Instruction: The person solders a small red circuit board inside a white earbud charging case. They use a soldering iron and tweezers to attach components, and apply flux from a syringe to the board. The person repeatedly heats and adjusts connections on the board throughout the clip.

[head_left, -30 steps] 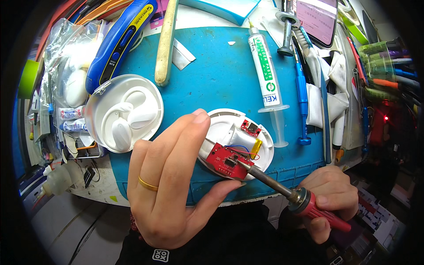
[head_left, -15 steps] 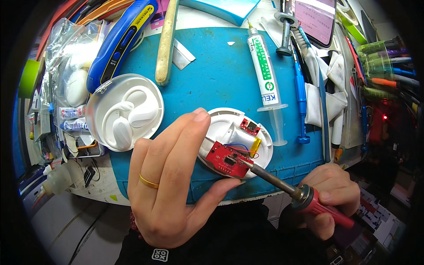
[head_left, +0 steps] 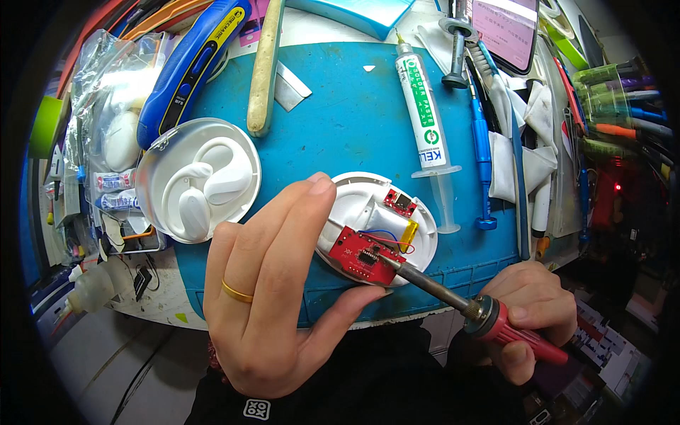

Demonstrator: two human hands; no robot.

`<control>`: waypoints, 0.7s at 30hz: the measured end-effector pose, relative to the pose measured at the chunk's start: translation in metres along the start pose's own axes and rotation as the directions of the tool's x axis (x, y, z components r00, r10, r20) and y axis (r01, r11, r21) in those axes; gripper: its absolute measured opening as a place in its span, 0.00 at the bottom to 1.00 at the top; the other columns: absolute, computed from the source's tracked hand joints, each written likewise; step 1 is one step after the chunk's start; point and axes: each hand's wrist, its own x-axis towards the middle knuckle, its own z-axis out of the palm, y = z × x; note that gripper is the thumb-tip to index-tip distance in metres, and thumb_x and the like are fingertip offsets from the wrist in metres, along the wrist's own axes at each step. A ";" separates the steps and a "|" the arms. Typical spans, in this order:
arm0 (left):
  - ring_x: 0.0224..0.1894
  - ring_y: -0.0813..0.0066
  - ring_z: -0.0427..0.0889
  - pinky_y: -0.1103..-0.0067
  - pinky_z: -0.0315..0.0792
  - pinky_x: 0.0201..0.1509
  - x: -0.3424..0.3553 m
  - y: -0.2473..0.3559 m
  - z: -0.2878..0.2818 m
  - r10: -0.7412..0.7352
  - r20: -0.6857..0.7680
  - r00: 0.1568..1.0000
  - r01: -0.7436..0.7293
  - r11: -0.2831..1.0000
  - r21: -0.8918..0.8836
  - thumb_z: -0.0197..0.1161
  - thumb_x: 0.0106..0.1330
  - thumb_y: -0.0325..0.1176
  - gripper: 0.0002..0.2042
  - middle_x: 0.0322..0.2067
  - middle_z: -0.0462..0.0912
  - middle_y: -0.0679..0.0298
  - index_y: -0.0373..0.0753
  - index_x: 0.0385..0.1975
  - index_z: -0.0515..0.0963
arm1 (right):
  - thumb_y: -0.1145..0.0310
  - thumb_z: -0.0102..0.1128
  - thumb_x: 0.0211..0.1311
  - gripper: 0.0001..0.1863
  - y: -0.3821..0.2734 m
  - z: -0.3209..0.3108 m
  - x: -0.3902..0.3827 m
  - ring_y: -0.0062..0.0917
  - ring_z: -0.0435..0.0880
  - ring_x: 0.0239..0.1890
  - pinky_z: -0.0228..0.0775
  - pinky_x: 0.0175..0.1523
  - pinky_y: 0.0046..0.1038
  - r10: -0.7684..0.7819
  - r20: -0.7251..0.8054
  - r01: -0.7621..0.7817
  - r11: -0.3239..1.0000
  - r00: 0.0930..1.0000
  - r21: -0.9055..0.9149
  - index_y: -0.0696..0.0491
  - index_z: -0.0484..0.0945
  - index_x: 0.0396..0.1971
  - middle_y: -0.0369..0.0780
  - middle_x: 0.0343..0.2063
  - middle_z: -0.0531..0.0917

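Observation:
My left hand [head_left: 273,283] grips the rim of an oval white earbud case base [head_left: 347,195], thumb at the near edge and fingertips at the far left. Inside the base sit a red circuit board [head_left: 352,263] with a black chip, a silver battery cell [head_left: 386,221] with yellow tape, thin blue and red wires, and a smaller red board [head_left: 400,202]. My right hand [head_left: 531,312] is closed around the red handle of a soldering iron [head_left: 443,294]. Its tip reaches the right part of the larger board, beside the chip; whether it touches is too small to tell.
On the blue mat [head_left: 326,92], a round white lid [head_left: 152,195] holding white earbuds lies left. A solder paste syringe [head_left: 425,113], blue screwdriver [head_left: 482,142] and wooden-handled tool [head_left: 265,78] lie farther back. A blue cutter [head_left: 191,71] and plastic bags [head_left: 117,85] crowd the left.
The soldering iron's tip has shifted slightly left across the board, toward the chip. My left hand keeps its hold on the case base.

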 end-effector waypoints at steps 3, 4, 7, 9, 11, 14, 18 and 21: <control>0.42 0.66 0.78 0.77 0.68 0.36 0.000 0.000 0.000 0.000 0.000 1.000 0.000 1.000 -0.002 0.84 0.51 0.44 0.41 0.58 0.83 0.49 0.28 0.63 0.75 | 0.63 0.70 0.63 0.19 0.000 0.000 0.000 0.31 0.86 0.24 0.80 0.29 0.30 0.009 0.008 -0.009 1.000 1.000 0.011 0.54 0.74 0.49 0.40 0.25 0.84; 0.42 0.66 0.78 0.77 0.68 0.36 0.000 0.000 0.000 -0.001 0.004 1.000 0.001 1.000 -0.003 0.84 0.51 0.44 0.41 0.58 0.83 0.49 0.28 0.63 0.75 | 0.63 0.70 0.63 0.19 0.000 -0.001 -0.001 0.31 0.86 0.24 0.80 0.29 0.30 0.004 0.009 -0.004 1.000 1.000 0.006 0.53 0.74 0.49 0.40 0.25 0.84; 0.42 0.67 0.78 0.77 0.68 0.36 0.000 0.000 0.000 -0.002 0.002 1.000 0.002 1.000 -0.010 0.84 0.51 0.44 0.41 0.58 0.83 0.49 0.28 0.63 0.75 | 0.63 0.70 0.63 0.20 0.000 -0.001 -0.002 0.31 0.86 0.24 0.81 0.30 0.30 0.010 0.007 -0.010 1.000 1.000 0.018 0.53 0.74 0.50 0.40 0.25 0.84; 0.42 0.67 0.78 0.77 0.68 0.36 0.000 0.000 0.000 0.003 -0.002 1.000 -0.003 1.000 -0.007 0.84 0.51 0.44 0.41 0.59 0.83 0.49 0.28 0.63 0.75 | 0.63 0.70 0.63 0.20 0.000 -0.001 -0.003 0.31 0.87 0.24 0.81 0.30 0.30 0.017 0.010 -0.017 0.999 1.000 0.037 0.53 0.74 0.50 0.40 0.25 0.84; 0.42 0.67 0.78 0.77 0.68 0.37 0.000 0.000 0.000 0.001 -0.002 1.000 -0.001 1.000 -0.008 0.84 0.51 0.44 0.41 0.59 0.83 0.49 0.28 0.63 0.75 | 0.64 0.70 0.62 0.20 0.001 -0.002 -0.003 0.31 0.87 0.25 0.81 0.30 0.30 0.011 0.014 -0.011 0.999 1.000 0.033 0.53 0.74 0.50 0.40 0.25 0.84; 0.43 0.67 0.78 0.77 0.68 0.37 0.000 0.001 0.000 -0.004 0.001 1.000 0.004 1.000 -0.011 0.85 0.51 0.43 0.41 0.59 0.83 0.49 0.29 0.63 0.75 | 0.64 0.70 0.62 0.20 0.002 -0.003 -0.003 0.31 0.87 0.25 0.81 0.30 0.30 -0.002 0.015 0.001 1.000 1.000 0.029 0.54 0.74 0.50 0.41 0.26 0.84; 0.43 0.67 0.78 0.77 0.68 0.37 -0.001 0.000 0.000 -0.012 0.000 1.000 0.012 1.000 -0.015 0.85 0.50 0.43 0.42 0.59 0.83 0.49 0.29 0.64 0.75 | 0.64 0.70 0.62 0.21 0.002 -0.002 -0.003 0.32 0.87 0.25 0.82 0.30 0.30 -0.007 0.008 0.007 1.000 1.000 0.030 0.54 0.74 0.50 0.41 0.26 0.84; 0.43 0.67 0.78 0.77 0.68 0.37 -0.001 0.000 0.000 -0.020 0.000 1.000 0.020 1.000 -0.015 0.85 0.49 0.43 0.42 0.59 0.82 0.49 0.29 0.64 0.75 | 0.63 0.70 0.63 0.21 0.001 -0.003 -0.004 0.32 0.87 0.26 0.82 0.31 0.30 0.003 0.009 -0.004 0.999 1.000 0.044 0.53 0.73 0.51 0.42 0.27 0.84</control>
